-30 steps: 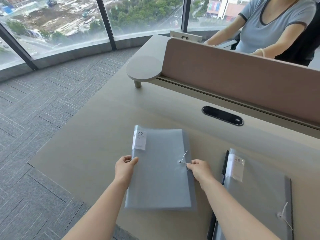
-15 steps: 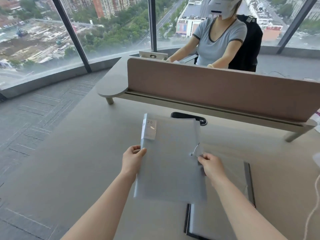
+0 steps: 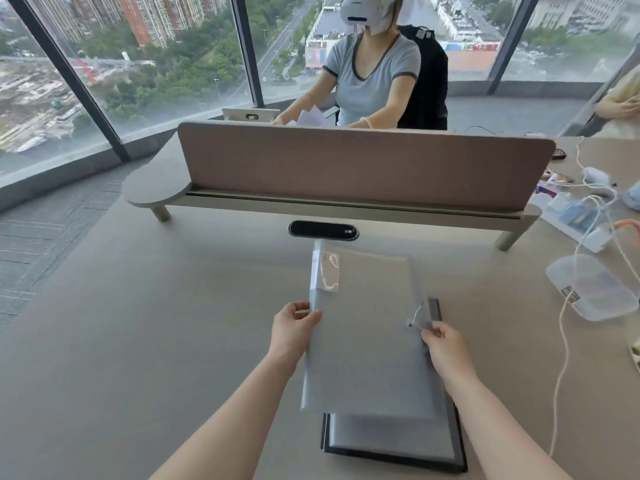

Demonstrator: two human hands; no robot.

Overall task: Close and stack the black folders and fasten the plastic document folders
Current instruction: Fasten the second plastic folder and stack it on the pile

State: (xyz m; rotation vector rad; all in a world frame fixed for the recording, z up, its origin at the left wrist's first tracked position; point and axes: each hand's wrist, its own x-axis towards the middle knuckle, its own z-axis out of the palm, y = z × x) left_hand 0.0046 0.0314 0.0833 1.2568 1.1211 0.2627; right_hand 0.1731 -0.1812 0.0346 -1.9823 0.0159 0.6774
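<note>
I hold a translucent grey plastic document folder in the air over the desk. My left hand grips its left edge. My right hand grips its right edge just below the white string-and-button clasp. A white label sits at its top left corner. Below it lies a stack with another plastic folder on top of a black folder. The held folder hides most of the stack.
A brown divider panel on a raised shelf crosses the desk ahead, with a black cable slot in front. A person sits behind it. To the right are a clear plastic box, a white cable and small clutter.
The folder was lifted off the desk at the left and carried right, over the stack. Both hands kept their grip on its edges. The view tilted up.
</note>
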